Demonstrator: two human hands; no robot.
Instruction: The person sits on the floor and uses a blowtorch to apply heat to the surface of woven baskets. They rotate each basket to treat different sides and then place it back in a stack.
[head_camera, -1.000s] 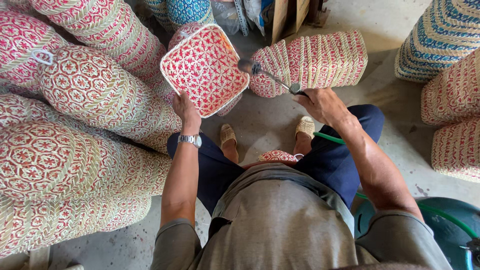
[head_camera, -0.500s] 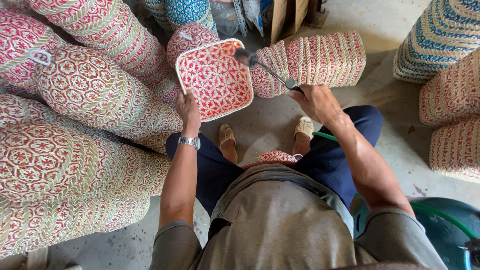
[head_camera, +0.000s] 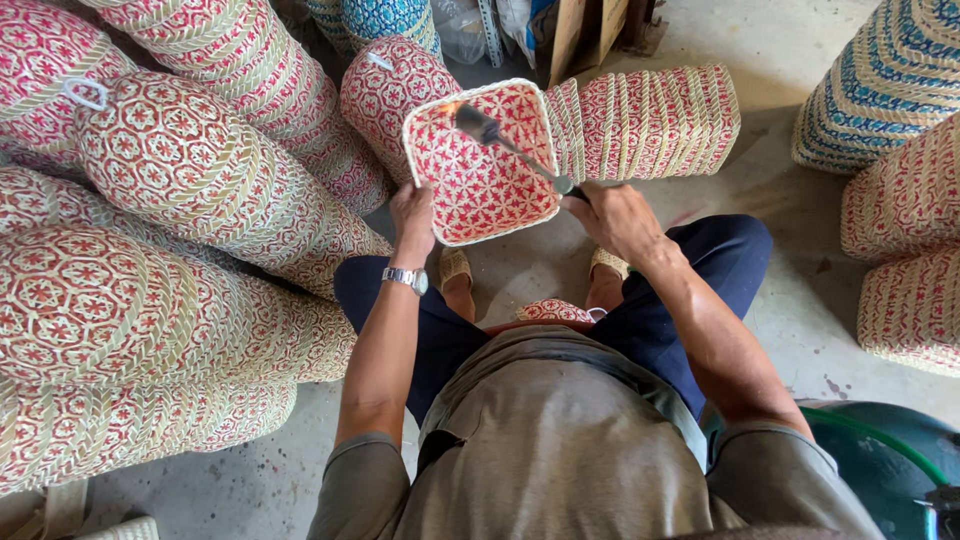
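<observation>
Seated person, seen from above, knees apart over a concrete floor (head_camera: 780, 330). Left hand (head_camera: 413, 215) closed on the lower left edge of a square woven tray (head_camera: 480, 165) — red star pattern, pale rim — held tilted up in front of the knees. Wristwatch (head_camera: 407, 279) on that wrist. Right hand (head_camera: 615, 215) wrapped shut around the handle of a slim torch-like tool (head_camera: 510, 145); its dark head sits over the tray's upper middle, with a small orange glow at the tip. Whether the tip touches the weave, cannot tell.

Just behind the tray, a row of matching square trays (head_camera: 650, 120) stacked on edge. Left side — long stacks of round red-and-straw woven baskets (head_camera: 170, 170) lying on their sides. Blue-striped baskets (head_camera: 885, 80) at far right. A green container (head_camera: 890, 450) beside the right elbow.
</observation>
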